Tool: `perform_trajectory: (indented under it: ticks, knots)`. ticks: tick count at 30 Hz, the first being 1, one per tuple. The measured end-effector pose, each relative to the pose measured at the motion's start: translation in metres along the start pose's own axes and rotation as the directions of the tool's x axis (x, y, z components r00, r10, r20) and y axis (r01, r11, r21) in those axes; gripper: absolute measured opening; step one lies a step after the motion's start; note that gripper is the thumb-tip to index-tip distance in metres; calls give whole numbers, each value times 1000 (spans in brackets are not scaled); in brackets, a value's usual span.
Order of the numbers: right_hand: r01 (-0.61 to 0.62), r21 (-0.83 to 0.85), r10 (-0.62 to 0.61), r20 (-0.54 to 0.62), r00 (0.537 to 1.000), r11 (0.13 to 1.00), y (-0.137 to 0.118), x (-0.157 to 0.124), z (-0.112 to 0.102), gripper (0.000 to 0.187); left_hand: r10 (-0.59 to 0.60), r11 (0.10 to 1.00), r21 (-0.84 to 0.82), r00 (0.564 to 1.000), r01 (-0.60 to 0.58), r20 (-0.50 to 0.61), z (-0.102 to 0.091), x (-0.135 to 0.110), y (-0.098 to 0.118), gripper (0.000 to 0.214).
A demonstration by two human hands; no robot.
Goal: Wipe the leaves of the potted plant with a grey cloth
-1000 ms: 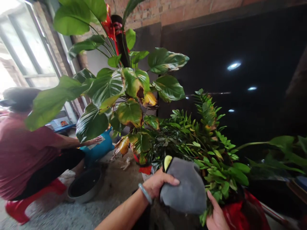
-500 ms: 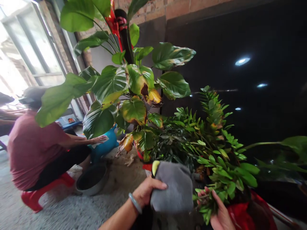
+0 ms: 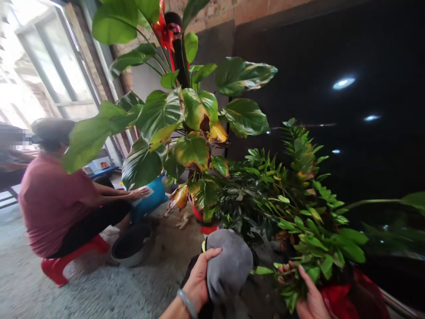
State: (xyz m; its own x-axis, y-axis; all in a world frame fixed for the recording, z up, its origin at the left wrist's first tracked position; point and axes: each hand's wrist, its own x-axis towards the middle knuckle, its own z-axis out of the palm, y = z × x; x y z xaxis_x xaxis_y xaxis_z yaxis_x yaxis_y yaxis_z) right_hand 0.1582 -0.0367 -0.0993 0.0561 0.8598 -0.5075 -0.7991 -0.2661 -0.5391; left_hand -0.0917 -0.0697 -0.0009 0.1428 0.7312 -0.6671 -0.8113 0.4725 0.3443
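Closed around a bunched grey cloth (image 3: 229,266), the left hand (image 3: 198,278) has a full grip: thumb over the top edge, fingers hidden beneath the folds. Gathered this way, the cloth shows a rounded, padded face to the foliage rather than a loose corner. The wrist, with a pale bangle (image 3: 187,302) on it, angles up from the lower edge of the view, palm turned towards the plant.

The right hand (image 3: 310,297) comes up from below, its grip narrow, with fingers (image 3: 286,268) curled under a drooping frond (image 3: 317,259) of the small-leaved plant (image 3: 292,186). The hold seems to prop the leaflets up and spread them, just beside the cloth but not touching it. A red pot (image 3: 345,297) sits by that wrist.

Behind stands a large-leaved plant (image 3: 159,119), some leaves yellowed. To the left another person (image 3: 56,204) squats on a red stool (image 3: 63,268), one hand resting on a blue container (image 3: 151,199), a dark basin (image 3: 133,243) on the floor (image 3: 66,297) nearby.
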Motion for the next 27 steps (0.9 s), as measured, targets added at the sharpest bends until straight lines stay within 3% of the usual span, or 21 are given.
perform_trajectory:
  ticks: [3,6,8,10,13,15,17,19,21,23,25,27]
  knots:
    - [-20,21,20,-4,1000,1000,-2,-5,5,38,133,991,-29,989,-131,65,13,-13,19,15]
    - [-33,49,34,-35,999,998,-5,-12,15,41,391,917,-130,916,-378,91,44,-12,53,14]
    - [-40,57,42,-37,998,998,-6,-12,17,42,443,889,-160,895,-430,56,57,-2,63,13]
    - [-35,58,36,-25,999,998,-4,-8,13,42,358,929,-105,933,-355,15,54,12,52,13]
    - [-22,22,22,1,1000,1000,1,3,-1,39,97,994,49,995,-96,-26,28,24,7,25]
    - [-23,-11,23,19,1000,1000,4,8,-8,37,-116,983,141,993,117,-19,11,20,-22,31]
    - [-30,-5,30,11,999,1000,5,7,-7,36,-247,954,179,969,240,19,9,10,-35,35]
    - [-20,46,21,-27,999,999,3,0,0,37,-212,968,155,972,195,101,24,-1,-26,34]
    - [-13,90,20,-67,998,996,-2,-8,11,40,-38,996,81,984,25,173,46,-6,-2,27]
    - [-13,104,22,-84,996,994,-5,-14,18,40,142,989,5,974,-145,178,63,-4,21,15]
    - [-14,100,22,-75,997,995,-6,-14,19,39,216,976,-16,970,-216,112,65,6,31,6]
    - [-9,80,12,-41,999,997,-4,-9,13,39,165,985,34,986,-166,26,51,18,23,8]
